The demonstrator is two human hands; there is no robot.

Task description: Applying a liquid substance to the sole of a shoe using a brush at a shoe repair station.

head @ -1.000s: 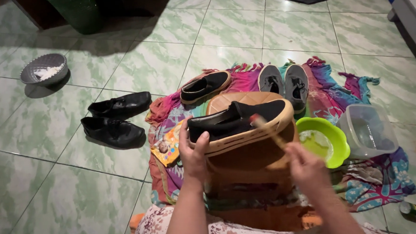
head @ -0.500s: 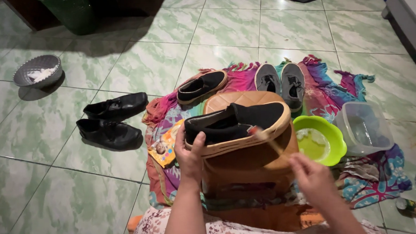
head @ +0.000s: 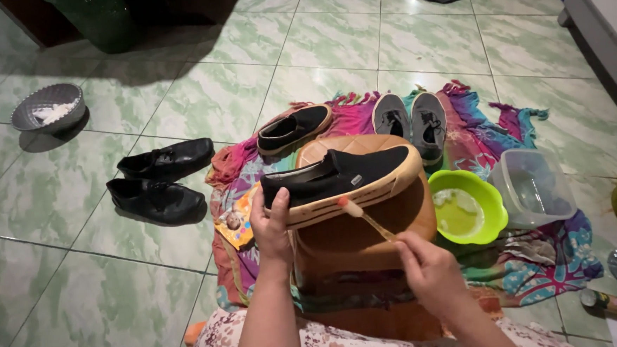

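Note:
A black slip-on shoe point(head: 344, 175) with a tan sole lies on its side across a brown wooden stool point(head: 357, 231). My left hand point(head: 270, 225) grips the shoe at its heel end. In my right hand point(head: 429, 269) is a small toothbrush point(head: 364, 217), and its bristle head touches the tan sole edge near the middle of the shoe.
A colourful cloth point(head: 510, 254) covers the tiled floor beneath the stool. On it lie a matching black shoe point(head: 293, 128), a pair of grey sneakers point(head: 411, 119), a green bowl point(head: 491, 202) of liquid and a clear plastic tub point(head: 531, 190). Black leather shoes point(head: 160, 181) and a grey basket point(head: 48, 110) lie left.
The view has shifted slightly. My right hand has drawn the toothbrush a little left along the sole edge; the left hand keeps its hold on the shoe.

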